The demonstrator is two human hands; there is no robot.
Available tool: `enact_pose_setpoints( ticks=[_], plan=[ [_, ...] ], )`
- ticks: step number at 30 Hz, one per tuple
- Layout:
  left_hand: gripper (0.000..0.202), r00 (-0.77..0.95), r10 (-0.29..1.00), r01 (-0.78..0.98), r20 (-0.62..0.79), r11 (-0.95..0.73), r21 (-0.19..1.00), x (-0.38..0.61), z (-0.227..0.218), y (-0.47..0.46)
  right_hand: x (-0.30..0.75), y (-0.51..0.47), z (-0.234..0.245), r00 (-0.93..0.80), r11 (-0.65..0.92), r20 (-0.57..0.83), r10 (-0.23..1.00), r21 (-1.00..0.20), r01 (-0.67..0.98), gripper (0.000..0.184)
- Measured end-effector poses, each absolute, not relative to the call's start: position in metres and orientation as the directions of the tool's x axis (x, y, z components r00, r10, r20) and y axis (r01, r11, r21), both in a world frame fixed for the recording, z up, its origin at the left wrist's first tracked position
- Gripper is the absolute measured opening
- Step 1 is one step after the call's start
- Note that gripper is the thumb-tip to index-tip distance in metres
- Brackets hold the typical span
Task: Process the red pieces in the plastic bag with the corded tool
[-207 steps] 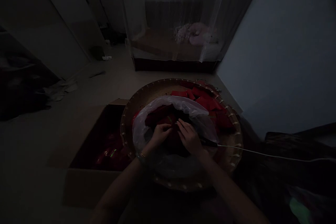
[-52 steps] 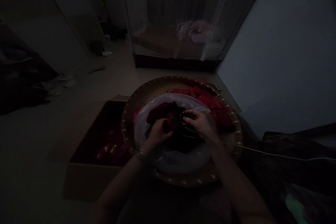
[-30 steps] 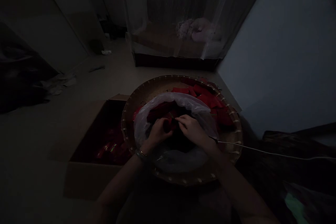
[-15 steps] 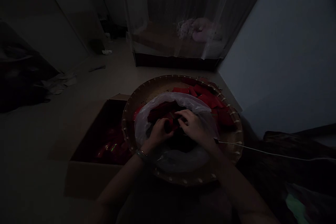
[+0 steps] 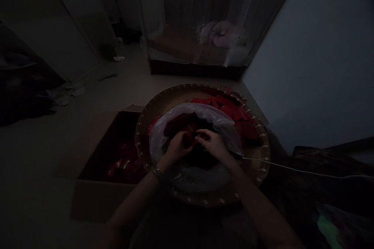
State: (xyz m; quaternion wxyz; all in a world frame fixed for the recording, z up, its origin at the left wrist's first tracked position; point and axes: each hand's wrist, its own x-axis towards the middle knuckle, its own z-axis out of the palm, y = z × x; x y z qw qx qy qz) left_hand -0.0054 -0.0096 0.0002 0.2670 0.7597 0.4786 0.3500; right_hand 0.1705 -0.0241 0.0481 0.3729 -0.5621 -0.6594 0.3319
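Observation:
In the dim head view my left hand (image 5: 177,147) is closed on a small dark red piece (image 5: 189,137), whose kind I cannot make out. My right hand (image 5: 212,144) is close against it, fingers and thumb curled to a pinch at the piece's right side; what they grip is too dark to see. Both hands are over the mouth of a translucent plastic bag (image 5: 163,124) with dark red things inside. The bag sits in a round woven bamboo tray (image 5: 159,101), and flat red pieces (image 5: 230,107) lie in the tray behind and to the right.
Left of the tray stands an open cardboard box (image 5: 99,198) holding shiny red items (image 5: 122,163). A white cord (image 5: 292,169) runs from the right to near my right forearm. Beyond is a netted bed (image 5: 187,46); a pale wall (image 5: 315,66) rises at the right.
My right hand has moved slightly down, and its thumb and fingers have drawn closer to the red piece. My left hand has stayed nearly in place.

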Motion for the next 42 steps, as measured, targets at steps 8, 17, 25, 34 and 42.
enact_pose_setpoints(
  ticks=[8,17,25,34,42],
  plan=[
    [0.046,0.293,0.952,0.384,0.092,-0.206,0.9,-0.006,0.0,-0.007,0.177,-0.02,0.046,-0.051,0.168,0.168,0.984,-0.817,0.551,0.014],
    [0.034,0.37,0.925,0.174,-0.087,0.023,0.984,-0.005,0.013,-0.005,0.18,-0.015,0.043,-0.087,0.057,0.016,0.996,-0.867,0.496,0.028],
    [0.039,0.458,0.865,0.204,-0.207,0.125,0.971,-0.006,0.018,-0.009,0.188,-0.01,0.036,-0.009,-0.013,-0.018,1.0,-0.919,0.394,0.034],
    [0.036,0.597,0.764,0.249,-0.244,0.112,0.962,-0.009,0.011,-0.009,0.184,-0.008,0.037,-0.068,0.05,0.018,0.998,-0.852,0.521,0.035],
    [0.043,0.654,0.721,0.167,-0.231,0.16,0.973,-0.009,0.014,-0.009,0.183,-0.011,0.035,0.022,0.094,0.12,0.993,-0.865,0.493,0.042]
  ],
)
